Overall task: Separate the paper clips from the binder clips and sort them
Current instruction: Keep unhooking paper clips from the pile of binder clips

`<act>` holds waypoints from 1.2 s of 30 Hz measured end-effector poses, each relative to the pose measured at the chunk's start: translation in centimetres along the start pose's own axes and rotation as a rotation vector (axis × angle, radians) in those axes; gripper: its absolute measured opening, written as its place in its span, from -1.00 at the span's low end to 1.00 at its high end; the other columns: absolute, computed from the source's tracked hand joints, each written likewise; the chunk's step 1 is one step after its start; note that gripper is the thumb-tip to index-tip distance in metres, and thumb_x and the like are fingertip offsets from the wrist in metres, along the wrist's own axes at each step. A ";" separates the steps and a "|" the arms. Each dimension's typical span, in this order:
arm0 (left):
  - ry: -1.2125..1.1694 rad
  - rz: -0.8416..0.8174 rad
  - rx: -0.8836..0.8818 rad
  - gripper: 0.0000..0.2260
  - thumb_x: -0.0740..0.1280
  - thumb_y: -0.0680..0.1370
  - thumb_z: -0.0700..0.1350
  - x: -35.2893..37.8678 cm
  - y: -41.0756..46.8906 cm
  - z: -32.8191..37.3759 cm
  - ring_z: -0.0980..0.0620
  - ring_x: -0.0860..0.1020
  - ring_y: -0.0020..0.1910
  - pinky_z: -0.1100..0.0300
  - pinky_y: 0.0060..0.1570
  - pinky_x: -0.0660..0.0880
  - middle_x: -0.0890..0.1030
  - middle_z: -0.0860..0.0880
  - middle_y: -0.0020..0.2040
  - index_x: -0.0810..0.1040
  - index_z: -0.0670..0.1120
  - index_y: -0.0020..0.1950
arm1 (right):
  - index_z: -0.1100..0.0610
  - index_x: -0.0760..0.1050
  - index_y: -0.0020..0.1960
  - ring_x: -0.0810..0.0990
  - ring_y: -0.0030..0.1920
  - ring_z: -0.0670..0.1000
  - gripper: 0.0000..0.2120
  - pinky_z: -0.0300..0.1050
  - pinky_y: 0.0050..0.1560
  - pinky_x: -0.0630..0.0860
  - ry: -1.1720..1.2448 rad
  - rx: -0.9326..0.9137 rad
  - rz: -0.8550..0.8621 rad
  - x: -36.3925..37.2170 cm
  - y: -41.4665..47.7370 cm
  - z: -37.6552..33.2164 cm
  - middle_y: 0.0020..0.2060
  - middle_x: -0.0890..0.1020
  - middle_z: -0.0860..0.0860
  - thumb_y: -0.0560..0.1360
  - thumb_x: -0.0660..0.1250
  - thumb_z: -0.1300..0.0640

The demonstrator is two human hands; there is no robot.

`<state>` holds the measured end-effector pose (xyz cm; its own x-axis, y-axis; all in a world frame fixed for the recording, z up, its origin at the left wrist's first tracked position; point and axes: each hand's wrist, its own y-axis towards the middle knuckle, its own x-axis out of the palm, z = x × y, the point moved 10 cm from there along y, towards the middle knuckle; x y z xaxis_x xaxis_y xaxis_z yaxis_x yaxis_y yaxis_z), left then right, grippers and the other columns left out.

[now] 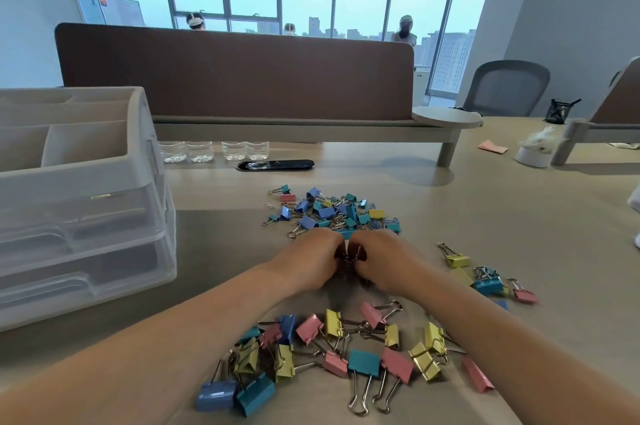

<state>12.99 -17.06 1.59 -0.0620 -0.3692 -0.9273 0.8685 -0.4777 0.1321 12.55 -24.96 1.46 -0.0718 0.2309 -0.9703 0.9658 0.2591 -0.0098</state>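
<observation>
My left hand (311,258) and right hand (384,260) meet just this side of the mixed pile (332,211), both pinching one clip tangle (348,262), presumably to pull it apart.

Head-worn camera looks forward and down, close over the desk (450,210).

Binder clips (363,364) have glossy painted bodies and shiny wire handles. The organizer (83,217) is translucent plastic. The desk (502,210) looks smooth, matt.
</observation>
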 end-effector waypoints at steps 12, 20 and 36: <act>-0.071 0.057 -0.027 -0.90 0.29 0.56 -0.19 -1.4 0.2 -0.6 0.02 0.56 -0.17 0.07 -0.15 0.50 0.62 -0.04 -0.15 0.60 -0.05 -0.04 | 0.02 0.52 0.05 0.54 -0.14 -0.07 -0.87 -0.30 -0.25 0.44 0.142 0.027 0.083 -1.1 0.2 0.3 -0.09 0.58 -0.05 0.53 0.31 0.20; -0.069 0.045 -0.064 -0.83 0.28 0.56 -0.20 -2.1 -0.1 -1.0 0.02 0.56 -0.26 0.08 -0.21 0.51 0.63 -0.06 -0.21 0.67 -0.08 -0.02 | -0.02 0.48 -0.08 0.51 -0.28 -0.13 -0.84 -0.33 -0.38 0.31 0.245 0.031 0.092 -1.4 0.5 -0.3 -0.26 0.51 -0.14 0.51 0.36 0.23; -0.138 0.071 -0.141 -0.78 0.27 0.54 -0.22 -4.4 -2.4 -2.8 0.08 0.55 -0.44 0.22 -0.37 0.49 0.62 -0.05 -0.40 0.58 -0.04 -0.28 | -0.01 0.53 -0.18 0.59 -0.33 -0.04 -0.87 -0.18 -0.28 0.50 0.236 -0.033 0.083 -2.3 0.5 -3.9 -0.33 0.62 -0.04 0.47 0.42 0.18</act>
<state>12.54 -12.02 4.40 -0.0561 -0.5084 -0.8593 0.9327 -0.3338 0.1366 12.19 -21.71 4.60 -0.0528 0.4639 -0.8843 0.9624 0.2599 0.0788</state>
